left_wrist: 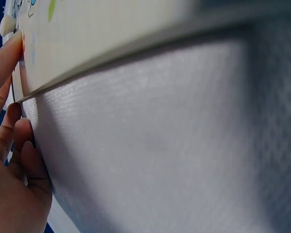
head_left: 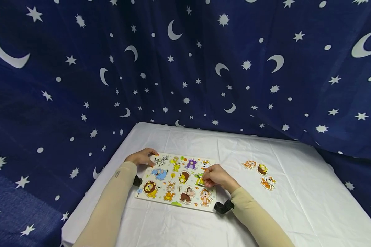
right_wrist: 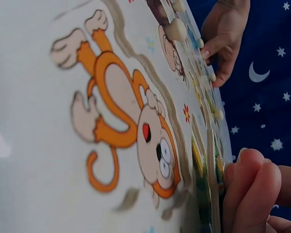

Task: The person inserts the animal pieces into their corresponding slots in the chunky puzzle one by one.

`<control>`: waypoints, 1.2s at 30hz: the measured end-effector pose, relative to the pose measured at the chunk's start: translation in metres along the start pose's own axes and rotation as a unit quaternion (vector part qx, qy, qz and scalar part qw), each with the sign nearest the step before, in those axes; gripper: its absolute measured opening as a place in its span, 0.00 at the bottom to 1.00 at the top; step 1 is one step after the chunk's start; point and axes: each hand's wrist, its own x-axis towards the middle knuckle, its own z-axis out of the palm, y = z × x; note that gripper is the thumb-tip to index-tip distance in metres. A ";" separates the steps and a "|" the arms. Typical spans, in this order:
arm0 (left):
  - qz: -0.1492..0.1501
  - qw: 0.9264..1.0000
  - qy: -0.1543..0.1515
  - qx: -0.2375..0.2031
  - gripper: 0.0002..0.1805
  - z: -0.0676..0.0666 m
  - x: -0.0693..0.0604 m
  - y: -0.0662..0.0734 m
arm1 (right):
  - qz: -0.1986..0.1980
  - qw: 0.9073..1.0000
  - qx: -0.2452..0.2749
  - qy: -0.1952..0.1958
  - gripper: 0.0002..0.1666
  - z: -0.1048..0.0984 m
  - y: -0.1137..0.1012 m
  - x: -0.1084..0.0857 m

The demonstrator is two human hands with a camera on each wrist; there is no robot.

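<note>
A white wooden animal puzzle board (head_left: 168, 181) lies on the table. My left hand (head_left: 141, 157) holds its far left corner, with the thumb on top and the other fingers at the edge in the left wrist view. On the right side of the board, my right hand (head_left: 217, 175) pinches a green puzzle piece (head_left: 199, 180) low over a recess; the fingers partly hide its picture. In the right wrist view, a printed monkey (right_wrist: 119, 92) without a knob fills the nearby recess, while knobbed pieces (right_wrist: 176, 30) sit farther along the board.
Three loose puzzle pieces lie right of the board: an orange monkey (head_left: 249, 164), a brown hedgehog (head_left: 262, 169) and a striped orange animal (head_left: 267, 183). A white cloth (head_left: 179, 226) covers the table. A dark blue curtain (head_left: 160, 85) with stars and moons hangs behind it.
</note>
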 end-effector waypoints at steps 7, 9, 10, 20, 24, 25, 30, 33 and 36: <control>0.001 1.000 0.005 -0.002 0.27 0.000 0.001 0.000 | -0.001 1.000 -0.013 -0.004 0.04 0.005 0.000 0.005; -0.001 1.000 0.005 -0.003 0.27 0.000 0.001 0.000 | -0.005 1.000 -0.014 -0.004 0.04 0.006 0.001 0.007; -0.002 1.000 0.005 -0.004 0.27 0.000 0.001 0.000 | -0.005 1.000 -0.015 -0.004 0.04 0.007 0.001 0.007; -0.007 1.000 0.002 0.004 0.27 -0.001 0.003 -0.002 | -0.008 1.000 -0.014 0.000 0.07 0.012 0.000 0.007; -0.004 1.000 -0.002 0.007 0.27 -0.001 0.003 -0.001 | -0.008 1.000 -0.018 0.002 0.06 0.012 0.001 0.007; -0.003 1.000 -0.002 0.009 0.27 -0.001 0.002 0.000 | -0.009 1.000 -0.019 0.003 0.06 0.012 0.001 0.007; -0.003 1.000 0.001 0.016 0.27 -0.003 0.000 0.000 | -0.018 1.000 -0.020 0.005 0.06 0.013 0.002 0.007; -0.008 1.000 0.000 0.016 0.27 -0.002 -0.001 0.000 | -0.018 1.000 -0.014 0.005 0.07 0.014 0.004 0.006; -0.008 1.000 -0.005 0.020 0.27 -0.002 -0.001 0.001 | -0.019 1.000 -0.006 0.009 0.09 0.011 0.006 0.003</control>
